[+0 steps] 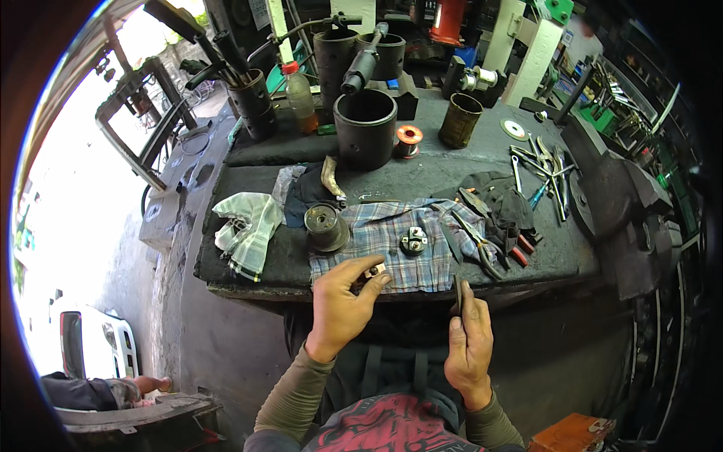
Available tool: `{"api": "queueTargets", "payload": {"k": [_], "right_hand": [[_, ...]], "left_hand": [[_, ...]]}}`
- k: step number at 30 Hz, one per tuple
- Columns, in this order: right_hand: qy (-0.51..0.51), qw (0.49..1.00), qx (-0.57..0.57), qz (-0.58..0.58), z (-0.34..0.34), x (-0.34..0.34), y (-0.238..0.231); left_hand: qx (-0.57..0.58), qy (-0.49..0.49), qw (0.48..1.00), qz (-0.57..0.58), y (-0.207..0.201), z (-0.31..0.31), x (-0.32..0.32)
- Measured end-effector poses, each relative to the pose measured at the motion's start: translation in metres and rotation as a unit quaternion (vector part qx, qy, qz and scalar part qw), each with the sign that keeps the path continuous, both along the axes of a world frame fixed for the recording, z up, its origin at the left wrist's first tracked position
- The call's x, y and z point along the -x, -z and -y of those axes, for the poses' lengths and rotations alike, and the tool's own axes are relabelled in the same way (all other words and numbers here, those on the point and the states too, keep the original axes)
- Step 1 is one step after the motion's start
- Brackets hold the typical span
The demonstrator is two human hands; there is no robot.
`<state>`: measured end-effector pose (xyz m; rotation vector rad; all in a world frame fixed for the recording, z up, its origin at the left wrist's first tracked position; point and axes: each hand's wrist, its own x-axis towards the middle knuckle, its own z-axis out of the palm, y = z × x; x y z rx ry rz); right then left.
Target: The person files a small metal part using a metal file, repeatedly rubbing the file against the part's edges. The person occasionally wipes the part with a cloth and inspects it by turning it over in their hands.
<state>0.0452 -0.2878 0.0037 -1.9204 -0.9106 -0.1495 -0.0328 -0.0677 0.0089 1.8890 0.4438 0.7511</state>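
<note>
My left hand pinches a small metal part at the near edge of a blue plaid cloth spread on the workbench. My right hand grips a thin dark tool, held upright just below the bench edge. A small round metal fitting lies on the cloth beyond my hands. At the cloth's left corner stands a dark cylindrical motor part. Red-handled pliers rest on its right side.
A green-white checked rag hangs over the bench's left edge. Large black cylinders, a bottle, a copper wire spool and a rusty can stand at the back. Wrenches lie beside a vise. Another person's hand shows lower left.
</note>
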Motion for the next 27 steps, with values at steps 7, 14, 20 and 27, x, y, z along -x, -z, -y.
{"api": "queueTargets", "payload": {"k": [7,14,20,27], "right_hand": [[0.063,0.979,0.181,0.07,0.0,-0.003,0.017],[0.018,0.998,0.053,-0.032,0.001,-0.005,0.018],[-0.044,0.983,0.038,-0.176,-0.009,0.0,0.004],[-0.083,0.913,-0.103,-0.386,-0.034,0.0,0.009]], "left_hand": [[-0.112,0.012,0.993,0.039,0.01,-0.002,-0.009],[-0.021,0.03,0.999,-0.006,0.007,-0.003,-0.008],[-0.006,0.026,1.0,0.007,0.019,-0.002,-0.009],[0.043,0.063,0.997,-0.002,0.02,0.008,-0.008]]}}
